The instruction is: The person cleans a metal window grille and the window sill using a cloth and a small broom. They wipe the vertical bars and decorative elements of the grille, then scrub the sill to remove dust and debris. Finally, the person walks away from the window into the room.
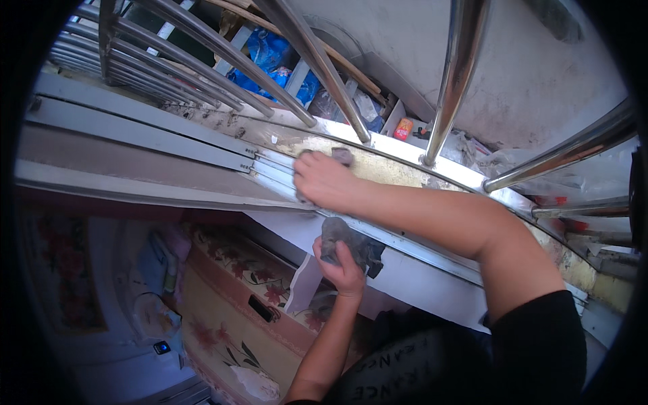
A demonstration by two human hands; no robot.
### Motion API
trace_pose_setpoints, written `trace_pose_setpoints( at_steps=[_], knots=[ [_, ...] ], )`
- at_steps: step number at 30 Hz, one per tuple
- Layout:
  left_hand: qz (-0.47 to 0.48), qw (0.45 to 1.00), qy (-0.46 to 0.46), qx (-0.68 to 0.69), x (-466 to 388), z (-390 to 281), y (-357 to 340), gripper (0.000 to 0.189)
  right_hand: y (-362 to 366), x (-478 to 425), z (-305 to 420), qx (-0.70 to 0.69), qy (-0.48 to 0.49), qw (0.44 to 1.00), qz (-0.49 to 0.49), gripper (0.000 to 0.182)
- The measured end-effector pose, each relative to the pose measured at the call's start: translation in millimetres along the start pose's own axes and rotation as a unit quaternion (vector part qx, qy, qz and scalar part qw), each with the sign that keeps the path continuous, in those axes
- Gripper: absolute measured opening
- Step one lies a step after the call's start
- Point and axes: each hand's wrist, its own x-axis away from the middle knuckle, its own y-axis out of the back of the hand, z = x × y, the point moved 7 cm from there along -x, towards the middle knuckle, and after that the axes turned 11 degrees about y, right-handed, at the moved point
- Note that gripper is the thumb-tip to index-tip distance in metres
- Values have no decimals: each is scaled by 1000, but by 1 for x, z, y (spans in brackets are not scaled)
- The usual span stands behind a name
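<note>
My right hand (326, 181) reaches across the window sill and presses a grubby cloth (343, 156) onto the metal sliding-window track (273, 174). Most of that cloth is hidden under the fingers; a bunched end sticks out on the outer side. Lower down, on the room side of the track, my left hand (341, 268) grips a bundled grey rag (336, 235). A dark, ragged end of it hangs over the white inner ledge (405, 273). The sliding window frames (142, 134) end just left of my right hand.
Steel security bars (324, 66) rise from the outer sill edge. Beyond them lie blue plastic bags (268, 50), boards and a small red packet (403, 129). Debris dots the worn outer sill (283, 139). Below, inside, a dark phone-like object (260, 308) rests on a flower-patterned cover (228, 298).
</note>
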Motion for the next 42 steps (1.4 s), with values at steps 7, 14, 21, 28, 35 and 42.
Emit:
trace_pose_setpoints(
  at_steps=[7, 14, 21, 28, 35, 42],
  knots=[
    [15, 1000, -6, -10, -5, -2, -12, 31, -59, -93, -31, 90, -76, 993, -27, 16],
    [-35, 999, -1, -16, -7, 9, 3, 33, -4, 1, 0, 4, -5, 1000, -6, 15],
    [-34, 999, 9, 16, -3, 6, -1, 35, 28, 31, -17, -167, -69, 982, -65, 15],
    [-3, 1000, -4, -1, -4, 1, -6, 29, -37, -61, -14, -23, 10, 1000, -11, 15],
    [3, 1000, 1, 1, -5, 7, -5, 28, -69, -95, -25, -57, -10, 998, 29, 16],
    [-5, 1000, -1, 28, -5, 4, -6, 27, -64, -78, -21, -50, 37, 997, 39, 20]
  ],
)
